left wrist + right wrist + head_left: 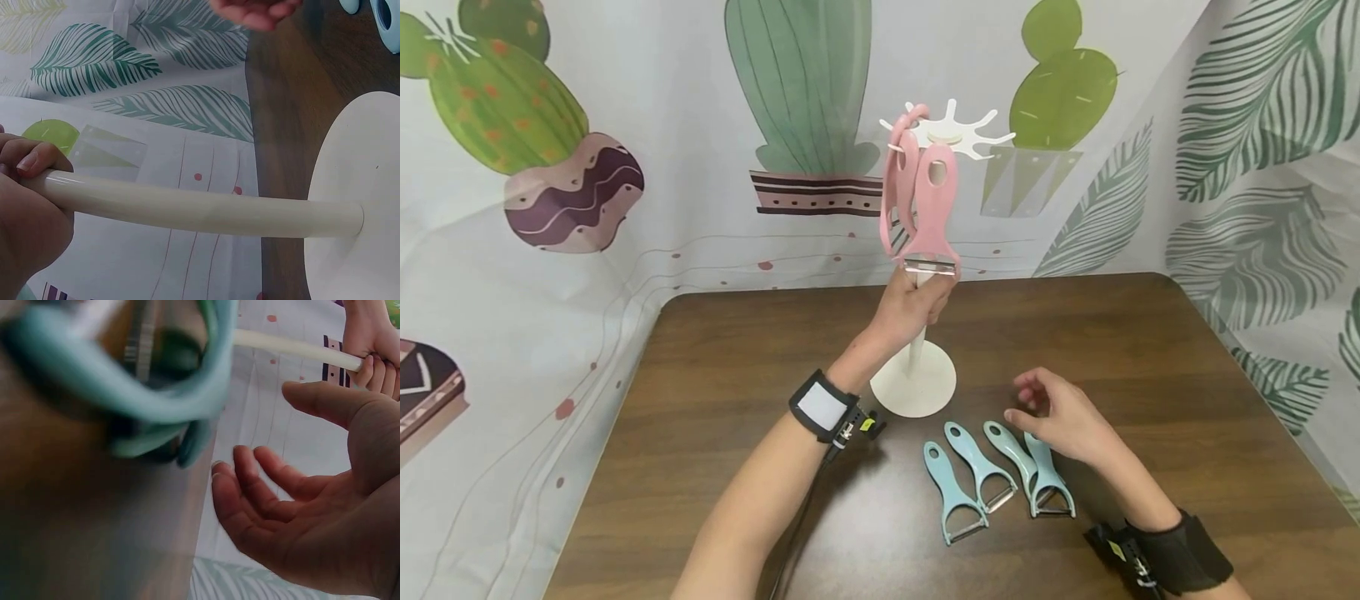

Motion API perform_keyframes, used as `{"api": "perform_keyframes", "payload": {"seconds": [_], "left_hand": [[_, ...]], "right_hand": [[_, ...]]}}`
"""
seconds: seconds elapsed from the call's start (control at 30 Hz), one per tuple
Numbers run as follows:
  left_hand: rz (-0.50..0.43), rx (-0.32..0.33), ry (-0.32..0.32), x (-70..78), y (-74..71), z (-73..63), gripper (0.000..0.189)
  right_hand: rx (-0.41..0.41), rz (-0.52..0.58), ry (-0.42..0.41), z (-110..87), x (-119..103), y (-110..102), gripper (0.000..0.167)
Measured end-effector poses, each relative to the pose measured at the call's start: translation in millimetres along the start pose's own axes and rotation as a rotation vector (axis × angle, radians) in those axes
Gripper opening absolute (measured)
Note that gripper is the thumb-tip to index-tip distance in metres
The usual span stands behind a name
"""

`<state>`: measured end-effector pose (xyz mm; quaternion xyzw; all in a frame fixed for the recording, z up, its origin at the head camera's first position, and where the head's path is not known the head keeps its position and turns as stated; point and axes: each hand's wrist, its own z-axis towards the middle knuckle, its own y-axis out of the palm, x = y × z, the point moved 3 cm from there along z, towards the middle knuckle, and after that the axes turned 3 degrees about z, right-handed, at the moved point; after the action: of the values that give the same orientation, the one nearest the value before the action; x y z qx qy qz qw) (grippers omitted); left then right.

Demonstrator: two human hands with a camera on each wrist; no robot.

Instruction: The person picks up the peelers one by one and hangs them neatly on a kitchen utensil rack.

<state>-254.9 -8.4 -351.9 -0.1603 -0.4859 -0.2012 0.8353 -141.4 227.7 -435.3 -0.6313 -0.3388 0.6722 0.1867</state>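
My left hand grips the white pole of a stand just below its hooks. The stand's round base is on the table, and a ring of white hooks tops it. Pink peelers hang by their handle holes on the hooks' left and front side. My right hand hovers over the light blue peelers with thumb and fingers apart, holding nothing. Several of those peelers lie on the table, handles pointing away; the rightmost two overlap. In the right wrist view, a blue peeler looks blurred and close.
The brown wooden table ends at a back edge just behind the stand. Behind it hangs a white cloth printed with cacti and leaves. A dark cable runs from the left wrist strap.
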Motion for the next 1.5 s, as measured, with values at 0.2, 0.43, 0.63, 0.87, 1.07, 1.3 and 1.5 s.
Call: {"api": "perform_keyframes", "payload": {"seconds": [0.2, 0.43, 0.63, 0.87, 1.07, 1.3, 1.5], "left_hand": [[-0.006, 0.004, 0.002, -0.4, 2.1, 0.3, 0.042], [-0.008, 0.022, 0.011, -1.0, 1.2, 0.0, 0.042], [-0.007, 0.035, 0.027, -1.3, 1.8, -0.1, 0.04], [-0.005, 0.041, 0.039, -2.1, 3.0, 0.4, 0.04], [-0.009, 0.048, 0.05, -1.7, 2.9, -1.1, 0.04], [-0.007, 0.055, 0.045, -1.8, 3.1, -2.2, 0.04], [0.005, 0.06, 0.017, -2.5, 3.1, -2.8, 0.04]], "right_hand": [[-0.026, -0.131, 0.122, -24.1, 15.0, -2.2, 0.053], [-0.028, -0.197, 0.207, -42.3, 25.0, -3.9, 0.051], [-0.029, -0.188, 0.214, -50.3, 26.8, 0.1, 0.055], [-0.028, -0.183, 0.217, -53.9, 26.8, 3.3, 0.053], [-0.02, -0.171, 0.211, -53.8, 27.0, 4.1, 0.042], [-0.031, -0.167, 0.226, -54.5, 26.4, 3.8, 0.035], [-0.032, -0.18, 0.243, -53.8, 25.0, 3.5, 0.034]]}}
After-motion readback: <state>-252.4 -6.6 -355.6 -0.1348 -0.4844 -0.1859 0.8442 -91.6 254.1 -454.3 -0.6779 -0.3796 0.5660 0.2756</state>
